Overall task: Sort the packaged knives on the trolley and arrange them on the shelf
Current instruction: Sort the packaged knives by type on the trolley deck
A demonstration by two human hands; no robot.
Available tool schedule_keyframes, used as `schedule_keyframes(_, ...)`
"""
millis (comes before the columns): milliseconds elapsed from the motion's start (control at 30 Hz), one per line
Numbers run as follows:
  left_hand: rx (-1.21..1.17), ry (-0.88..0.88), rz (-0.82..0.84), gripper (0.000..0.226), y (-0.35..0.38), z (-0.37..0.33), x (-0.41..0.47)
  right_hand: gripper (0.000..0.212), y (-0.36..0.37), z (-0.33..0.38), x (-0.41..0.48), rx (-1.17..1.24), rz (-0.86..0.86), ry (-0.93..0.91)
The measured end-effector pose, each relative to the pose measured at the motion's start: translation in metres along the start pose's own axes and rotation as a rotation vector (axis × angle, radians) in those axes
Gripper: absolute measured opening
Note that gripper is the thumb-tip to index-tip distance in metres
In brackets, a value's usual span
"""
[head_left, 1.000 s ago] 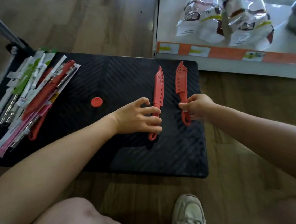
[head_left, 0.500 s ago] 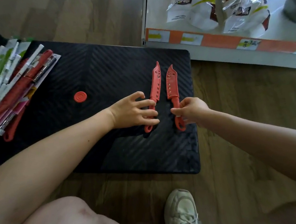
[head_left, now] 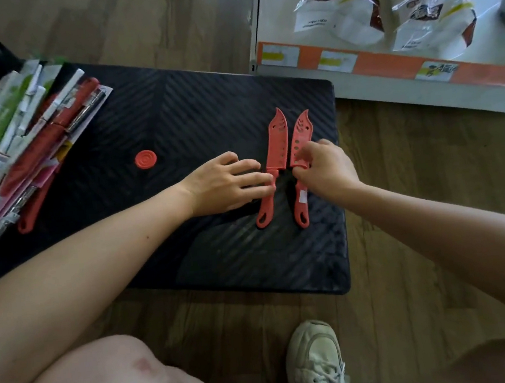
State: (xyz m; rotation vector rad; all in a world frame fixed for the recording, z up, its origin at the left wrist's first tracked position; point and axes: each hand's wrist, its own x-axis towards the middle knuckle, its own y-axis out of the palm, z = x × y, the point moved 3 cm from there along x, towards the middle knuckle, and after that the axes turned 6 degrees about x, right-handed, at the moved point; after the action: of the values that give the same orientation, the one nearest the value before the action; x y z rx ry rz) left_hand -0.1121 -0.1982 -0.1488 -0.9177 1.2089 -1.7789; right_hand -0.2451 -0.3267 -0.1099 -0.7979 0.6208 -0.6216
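Two red knives lie side by side on your black trolley, near its right edge. The left knife [head_left: 274, 158] runs almost straight away from you, sheathed tip far, looped handle end near. The right knife [head_left: 300, 159] lies just beside it, leaning a little to the right at the tip, so the two sheaths sit closest at the handle end and spread slightly at the points. Both handle loops point back toward you.

The pile of packaged knives [head_left: 24, 142] at the trolley's far left corner is cut off by the picture's edge and blurred; you can make out red, green and white packs fanned diagonally, but not how many. A small red disc [head_left: 145, 159] sits on the trolley deck [head_left: 191, 110] between pile and pair. The shelf [head_left: 387, 64] beyond the right corner holds shiny bags [head_left: 387, 2], their print too smeared to read.

Your left hand [head_left: 229, 182] is spread flat, fingers [head_left: 256, 177] loosely open, tips touching the left knife where sheath meets handle. Your right hand [head_left: 326, 168] is curled over the right knife at the same spot, fingers pinched together on it; the grip point itself is hidden under your knuckles.
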Motion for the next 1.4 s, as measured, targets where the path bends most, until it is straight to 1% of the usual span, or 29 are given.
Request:
schedule_keyframes(67, 0.021, -0.142, 0.041, 0.037, 0.001, 0.003, -0.015, 0.032, 0.007, 0.012, 0.004, -0.008, -0.002, -0.079)
schedule_keyframes(167, -0.016, -0.428, 0.115, 0.043, -0.006, 0.005, -0.044, 0.040, 0.029, 0.039, 0.006, -0.019, 0.061, -0.194)
schedule_keyframes(267, -0.085, -0.662, 0.171, 0.050, -0.023, 0.003, -0.077, 0.040, 0.054, 0.073, 0.003, -0.049, 0.130, -0.314)
schedule_keyframes(367, -0.188, -0.955, 0.269, 0.057, -0.032, -0.001, -0.116, 0.041, 0.079, 0.106, -0.004, -0.099, 0.202, -0.416)
schedule_keyframes(433, -0.213, -1.074, 0.288, 0.060, -0.039, -0.004, -0.137, 0.041, 0.092, 0.123, -0.007, -0.127, 0.233, -0.460)
schedule_keyframes(500, -0.211, -1.127, 0.298, 0.060, -0.042, -0.003, -0.157, 0.042, 0.102, 0.138, -0.010, -0.145, 0.255, -0.498)
schedule_keyframes(633, -0.202, -1.172, 0.297, 0.058, -0.044, 0.003, -0.192, 0.039, 0.119, 0.158, -0.011, -0.157, 0.281, -0.534)
schedule_keyframes(767, -0.223, -1.241, 0.297, 0.056, -0.037, 0.010, -0.206, 0.037, 0.131, 0.168, -0.011, -0.194, 0.287, -0.552)
schedule_keyframes(900, -0.224, -1.257, 0.201, 0.055, -0.034, 0.024, -0.204, 0.038, 0.141, 0.185, -0.005, -0.168, 0.272, -0.546)
schedule_keyframes(1033, -0.241, -1.399, 0.136, 0.054, -0.034, 0.047, -0.208, 0.039, 0.150, 0.199, 0.005, -0.146, 0.257, -0.545)
schedule_keyframes(1200, -0.256, -1.549, 0.171, 0.054, -0.031, 0.073, -0.213, 0.042, 0.147, 0.221, 0.033, -0.172, 0.201, -0.605)
schedule_keyframes(1300, -0.232, -1.581, 0.209, 0.056, -0.029, 0.083, -0.217, 0.045, 0.146, 0.232, 0.054, -0.233, 0.177, -0.648)
schedule_keyframes(1400, -0.199, -1.600, 0.217, 0.058, -0.027, 0.088, -0.223, 0.050, 0.149, 0.246, 0.069, -0.282, 0.143, -0.731)
